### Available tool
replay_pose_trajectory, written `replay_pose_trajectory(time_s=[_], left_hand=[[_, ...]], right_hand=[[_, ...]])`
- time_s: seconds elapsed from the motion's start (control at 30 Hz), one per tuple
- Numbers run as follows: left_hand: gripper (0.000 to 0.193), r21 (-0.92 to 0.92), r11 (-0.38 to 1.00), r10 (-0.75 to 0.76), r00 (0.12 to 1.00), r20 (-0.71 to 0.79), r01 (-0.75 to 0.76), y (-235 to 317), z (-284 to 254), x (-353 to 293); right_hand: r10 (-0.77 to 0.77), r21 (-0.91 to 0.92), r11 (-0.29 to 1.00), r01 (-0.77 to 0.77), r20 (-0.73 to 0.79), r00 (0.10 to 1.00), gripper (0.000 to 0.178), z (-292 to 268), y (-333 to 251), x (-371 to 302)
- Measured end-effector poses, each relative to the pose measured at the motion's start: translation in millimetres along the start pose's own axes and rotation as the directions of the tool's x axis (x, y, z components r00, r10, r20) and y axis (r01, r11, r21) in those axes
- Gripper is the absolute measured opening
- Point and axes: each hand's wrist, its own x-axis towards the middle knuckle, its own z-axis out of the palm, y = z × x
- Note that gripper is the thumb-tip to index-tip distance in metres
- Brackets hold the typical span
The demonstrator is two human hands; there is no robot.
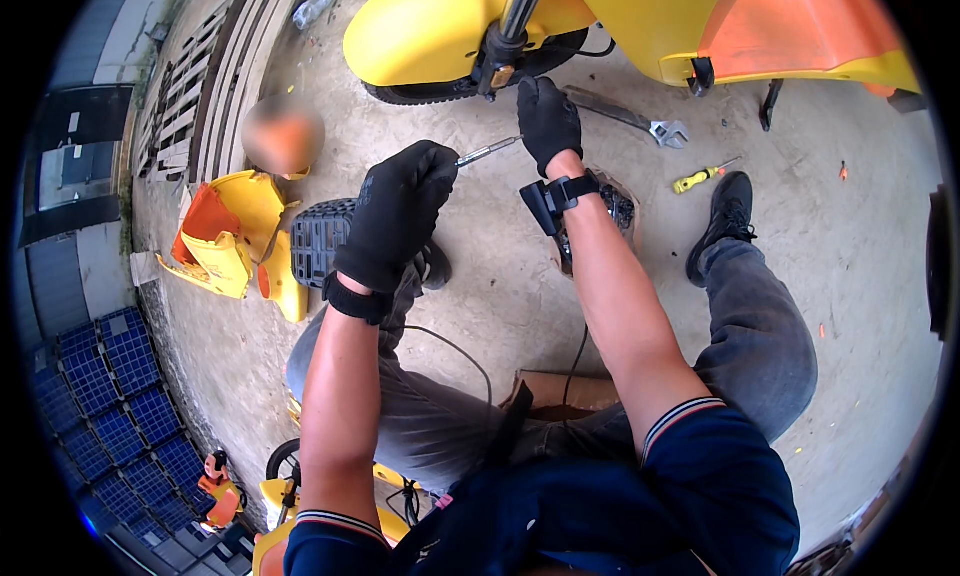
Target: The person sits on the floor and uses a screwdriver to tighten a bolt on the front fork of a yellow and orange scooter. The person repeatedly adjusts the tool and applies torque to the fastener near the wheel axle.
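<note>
My left hand (400, 211), in a black glove, is closed around a screwdriver (487, 152). Its handle is hidden in the glove, and the bare metal shaft points right, its thin tip close to my other wrist. My right hand (549, 124), also gloved in black, has its fingers curled in; whatever they may hold is hidden. This hand is just below the front fork (503, 51) of a yellow motorbike (440, 26). An adjustable wrench (665, 133) lies on the floor right of it.
A yellow-handled screwdriver (697, 180) lies near my right shoe (733, 211). Partly behind my right forearm is a container of dark small parts (617, 211). At left are a black plastic crate (318, 238), yellow body panels (225, 261) and a wooden pallet (190, 96). Cardboard (565, 388) sits between my legs.
</note>
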Motion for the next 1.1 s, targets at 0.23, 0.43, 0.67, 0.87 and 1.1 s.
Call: replay_pose_trajectory(time_s=[0.23,0.43,0.67,0.87,1.1], left_hand=[[0.010,0.000,0.997,0.073,0.995,-0.060,-0.073,-3.4,1.3,0.2],[0.009,0.000,0.999,0.053,0.997,-0.058,-0.053,-4.3,4.7,-0.1],[0.010,-0.025,0.998,0.055,0.997,-0.055,-0.057,-5.1,4.2,-1.0],[0.011,0.026,0.999,0.044,0.999,-0.003,-0.044,-6.7,0.3,0.4],[0.009,0.024,0.997,0.079,0.995,-0.059,-0.077,-0.7,1.6,0.4]], right_hand=[[-0.220,0.541,-0.483,-0.688,0.685,0.694,0.034,-12.4,7.4,-13.5],[-0.295,0.498,-0.545,-0.674,0.639,0.710,0.033,2.5,13.3,-6.8],[0.258,0.810,0.205,-0.550,0.497,0.828,0.027,3.0,0.2,-10.8],[0.073,0.190,0.980,-0.065,-0.039,0.997,0.029,3.4,-4.1,-10.8],[0.026,0.702,-0.319,-0.636,0.678,0.735,0.024,-11.9,-6.5,-7.1]])
